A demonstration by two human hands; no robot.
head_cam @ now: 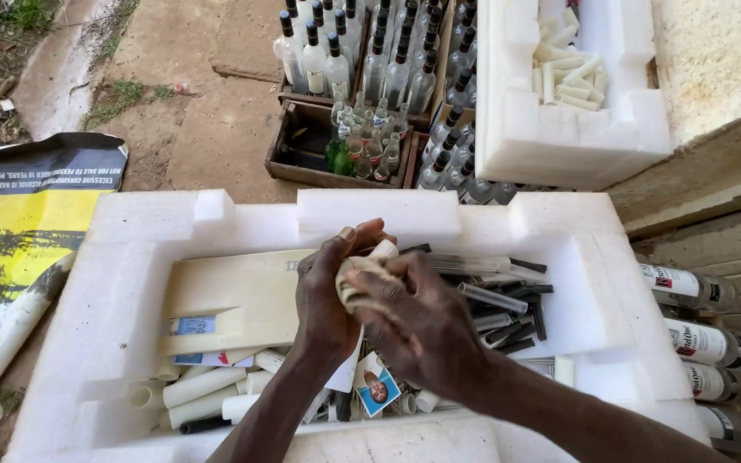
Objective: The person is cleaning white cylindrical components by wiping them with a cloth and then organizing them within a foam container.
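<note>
Hands meeting over a white foam tray (130, 257): a pale cloth (362, 279) is clasped between the closed left hand (329, 291) and right hand (413, 321), fingers curled around it, equally near, its long axis undiscernible.

Yellow-black poster (19, 223) lying left, white-labelled bottles (688, 287) right, foam box (130, 257) centre

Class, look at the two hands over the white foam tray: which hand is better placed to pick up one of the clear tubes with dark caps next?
Probably the right hand: it lies directly beside the clear tubes. The left hand is farther from them and grips the cream piece.
</note>
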